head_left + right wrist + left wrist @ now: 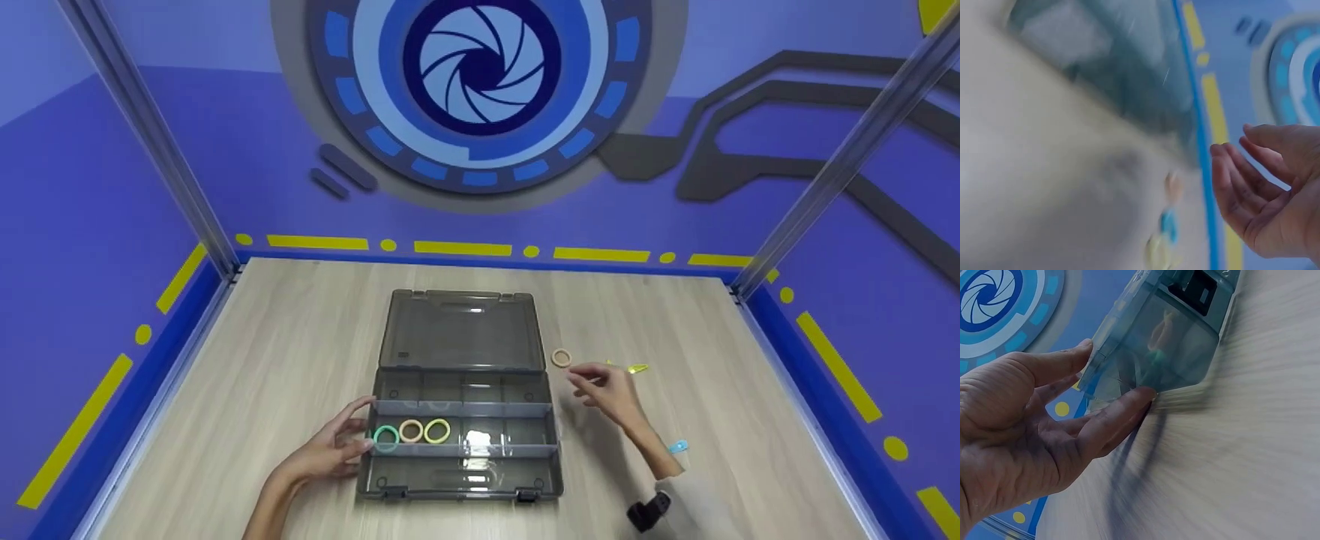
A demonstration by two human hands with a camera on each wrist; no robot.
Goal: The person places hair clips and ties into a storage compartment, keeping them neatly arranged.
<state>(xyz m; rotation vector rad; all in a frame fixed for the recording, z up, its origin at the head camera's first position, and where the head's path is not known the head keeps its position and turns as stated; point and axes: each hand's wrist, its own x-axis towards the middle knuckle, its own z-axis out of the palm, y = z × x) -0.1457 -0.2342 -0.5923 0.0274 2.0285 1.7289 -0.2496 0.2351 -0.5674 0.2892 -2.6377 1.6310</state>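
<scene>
An open, smoky see-through compartment box [461,474] lies on the table with its lid [461,330] folded back. In its middle row sit a green ring [386,428], a beige ring [402,432] and a yellow ring [447,433]. My left hand [324,454] rests at the box's left side; in the left wrist view its fingertips [1143,395] touch the clear wall, thumb apart from the fingers. Right of the lid, my right hand [611,394] hovers beside another beige ring [555,363]. Its fingers are loosely bent, with nothing between them in the right wrist view.
Partly behind the right hand lies a yellow clip-like piece [637,368]. A light blue piece [679,446] is by the right forearm. Dividers [517,409] split the box into rows. Blue printed walls [480,217] enclose the wooden table [300,330].
</scene>
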